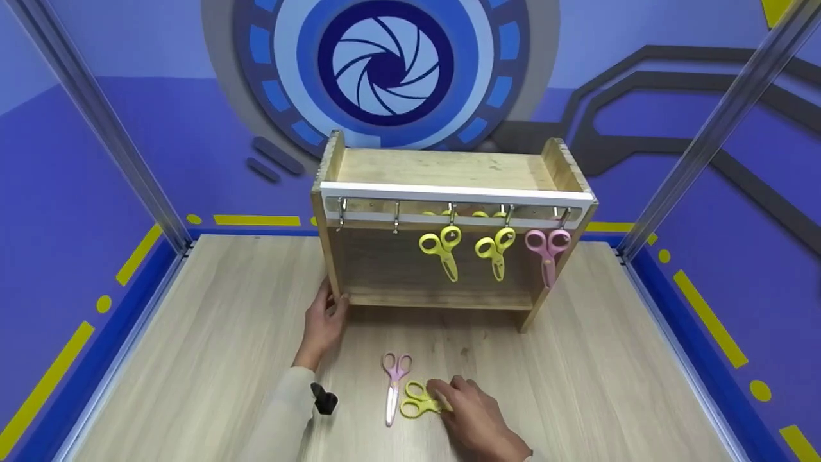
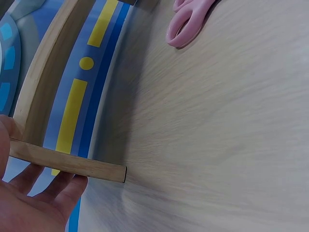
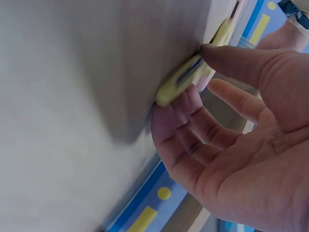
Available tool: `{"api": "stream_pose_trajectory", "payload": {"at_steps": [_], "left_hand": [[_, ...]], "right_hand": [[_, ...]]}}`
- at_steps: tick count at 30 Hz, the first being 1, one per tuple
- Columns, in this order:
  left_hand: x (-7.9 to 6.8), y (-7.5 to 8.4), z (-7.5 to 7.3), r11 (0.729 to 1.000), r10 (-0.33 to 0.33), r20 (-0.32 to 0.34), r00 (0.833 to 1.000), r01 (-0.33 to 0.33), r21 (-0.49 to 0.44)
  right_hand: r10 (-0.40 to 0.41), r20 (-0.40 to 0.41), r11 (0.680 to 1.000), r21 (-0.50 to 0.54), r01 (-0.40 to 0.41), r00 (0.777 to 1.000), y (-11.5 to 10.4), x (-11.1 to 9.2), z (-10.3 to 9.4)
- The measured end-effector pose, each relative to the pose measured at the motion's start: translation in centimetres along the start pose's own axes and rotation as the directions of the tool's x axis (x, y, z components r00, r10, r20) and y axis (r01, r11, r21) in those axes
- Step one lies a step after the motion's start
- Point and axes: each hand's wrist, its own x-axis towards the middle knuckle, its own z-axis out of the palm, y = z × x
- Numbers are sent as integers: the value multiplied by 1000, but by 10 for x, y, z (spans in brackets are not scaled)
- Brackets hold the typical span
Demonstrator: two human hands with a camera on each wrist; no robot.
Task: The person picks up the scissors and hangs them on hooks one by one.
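Observation:
My left hand [image 1: 325, 327] grips the lower left side panel of a wooden rack [image 1: 442, 168], thumb on one face and fingers on the other; in the left wrist view that panel's end [image 2: 96, 169] crosses the hand. Low on the table, my right hand [image 1: 474, 414] pinches yellow scissors [image 1: 424, 403] by the blade end, with the handle rings pointing left. The right wrist view shows the thumb above the yellow blade cover [image 3: 169, 92] and fingers below it. Pink scissors [image 1: 394, 384] lie just left of them, rings toward the rack.
Along the rack's front runs a white rail [image 1: 449, 191] with several metal hooks. Two yellow scissors [image 1: 448, 252] [image 1: 495, 253] and one pink pair [image 1: 548, 253] hang toward its right. Metal posts [image 1: 122, 128] and printed walls enclose the wooden table [image 1: 609, 359].

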Motion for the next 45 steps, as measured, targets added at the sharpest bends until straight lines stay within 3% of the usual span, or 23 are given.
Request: {"api": "stream_pose_trajectory", "payload": {"at_steps": [7, 15, 25, 32, 39, 45], "left_hand": [[0, -1, 0, 1000, -8, 6, 1000, 8, 5], [-1, 0, 0, 1000, 4, 4, 1000, -4, -22], [0, -1, -1, 1000, -6, 6, 1000, 6, -18], [-1, 1, 0, 999, -17, 9, 1000, 18, -28], [-1, 3, -1, 999, -25, 15, 1000, 25, -34], [0, 2, 0, 999, -26, 10, 1000, 26, -20]], "right_hand": [[35, 9, 997, -74, -34, 999, 9, 3, -2], [-32, -74, 995, -91, 25, 997, 13, 3, 0], [72, -47, 997, -25, -73, 996, 12, 4, 1], [91, -54, 995, -24, -92, 994, 13, 3, 1], [30, -73, 999, -17, -32, 997, 14, 6, -7], [-47, -103, 997, -69, 40, 994, 11, 19, -39]]}}
